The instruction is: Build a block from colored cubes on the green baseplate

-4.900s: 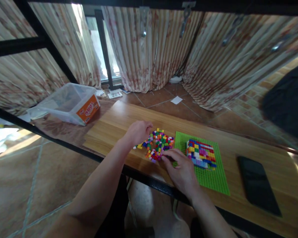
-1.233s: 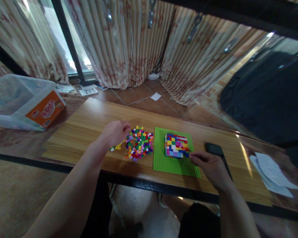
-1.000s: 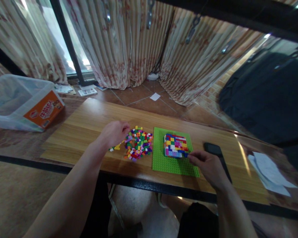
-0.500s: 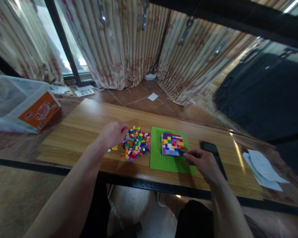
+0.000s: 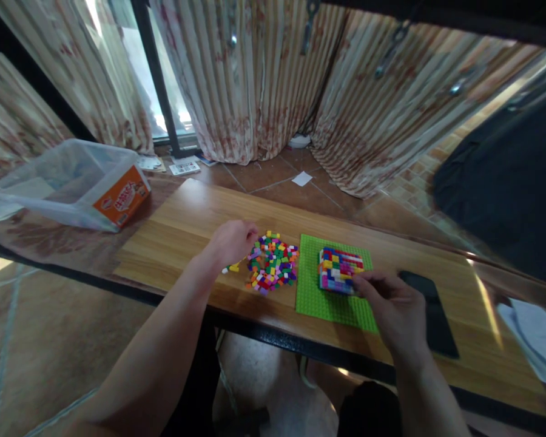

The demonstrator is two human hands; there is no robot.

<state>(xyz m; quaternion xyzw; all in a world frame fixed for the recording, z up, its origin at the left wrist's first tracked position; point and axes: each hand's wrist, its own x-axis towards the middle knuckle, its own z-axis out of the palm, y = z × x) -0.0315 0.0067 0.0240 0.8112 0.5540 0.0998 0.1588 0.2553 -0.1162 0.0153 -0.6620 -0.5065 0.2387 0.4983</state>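
A multicoloured block of stacked toy bricks (image 5: 340,272) stands on the green studded baseplate (image 5: 316,303). At the block's right front corner is my right hand (image 5: 394,306), its thumb and fingers pinched together. Whether a brick sits between those fingertips is hidden. To the left of the baseplate, small loose bricks (image 5: 273,264) in many colours lie in a pile. My left hand (image 5: 233,241) hovers at the pile's left edge with its fingers curled closed; what they hold, if anything, does not show. A few yellow and white bricks (image 5: 233,267) lie below that hand.
A black phone (image 5: 430,312) lies on the wooden table (image 5: 186,224) right of the baseplate. Papers (image 5: 539,340) are at the far right. A clear plastic bin (image 5: 86,188) with an orange label stands at the left. Striped curtains (image 5: 264,85) hang behind the table.
My right hand went from the brick pile to the block's right front corner, holding a dark blue brick there; now that brick is out of sight. My left hand stayed by the pile. The view shifted.
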